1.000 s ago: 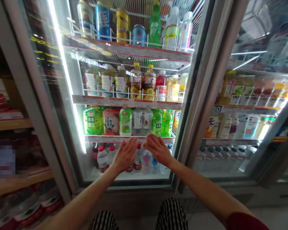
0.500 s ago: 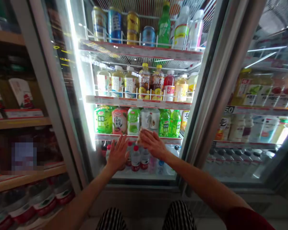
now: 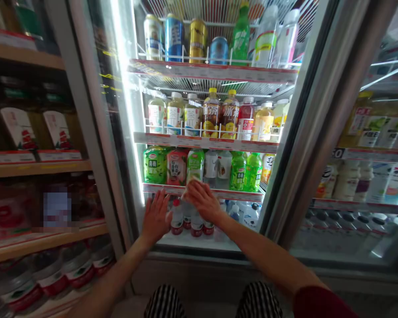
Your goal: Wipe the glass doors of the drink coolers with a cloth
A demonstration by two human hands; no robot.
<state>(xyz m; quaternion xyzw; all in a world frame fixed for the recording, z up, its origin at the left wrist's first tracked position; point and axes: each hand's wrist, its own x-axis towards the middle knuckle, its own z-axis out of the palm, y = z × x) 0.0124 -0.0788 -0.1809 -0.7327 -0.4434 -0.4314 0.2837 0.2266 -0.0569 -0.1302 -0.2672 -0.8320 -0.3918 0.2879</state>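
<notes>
My left hand (image 3: 155,218) is open, its fingers spread in front of the lower left bottles; whether it touches anything I cannot tell. My right hand (image 3: 204,201) bends over a small pale cloth-like piece (image 3: 186,193), mostly hidden under its fingers. It is at the red-and-white edge strip (image 3: 239,194) of the lower drink shelf, just below a green-labelled bottle (image 3: 195,164). Beside that bottle stand a red tea bottle (image 3: 177,167) and white-labelled bottles (image 3: 224,165). Red-capped bottles (image 3: 177,218) stand on the cooler floor between my forearms.
The lit cooler has a metal frame (image 3: 313,128) on the right. Higher shelves hold tea bottles (image 3: 211,115) and cans (image 3: 198,40). A wooden shelf (image 3: 36,168) with bottles stands at left. My striped knees (image 3: 165,302) are close below.
The view has shifted, moving the cooler rightward in the picture. Relative to the shelf, my right hand has slid left with the pale piece. My left hand has also moved left and slightly lower.
</notes>
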